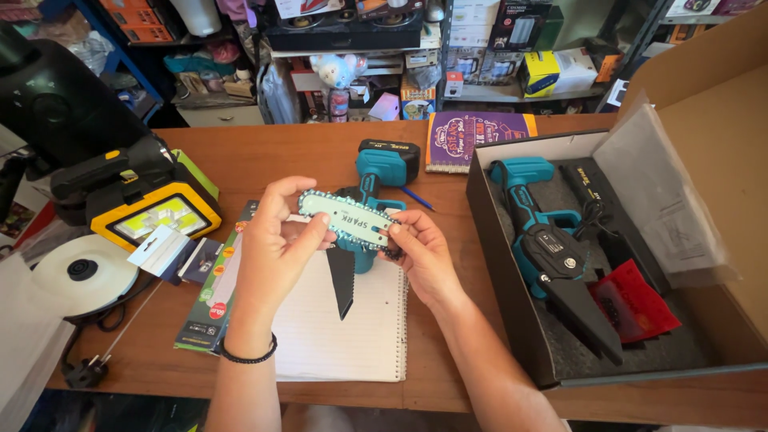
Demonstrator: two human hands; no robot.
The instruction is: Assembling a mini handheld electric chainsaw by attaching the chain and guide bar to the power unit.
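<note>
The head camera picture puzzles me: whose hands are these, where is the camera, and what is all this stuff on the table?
There is no machine here. A person wears one camera on the head, so you look down at their own two hands over a wooden table.

Together the hands hold a small saw bar with its chain wrapped round the edge: the left hand pinches one end, the right hand the other.

Under them lie a teal cordless mini chainsaw and a spiral notebook. To the right stands an open cardboard box with a second teal saw and a red packet in black foam. To the left are a yellow work lamp, a flat retail package and a white reel. Behind are crowded shelves.
</note>
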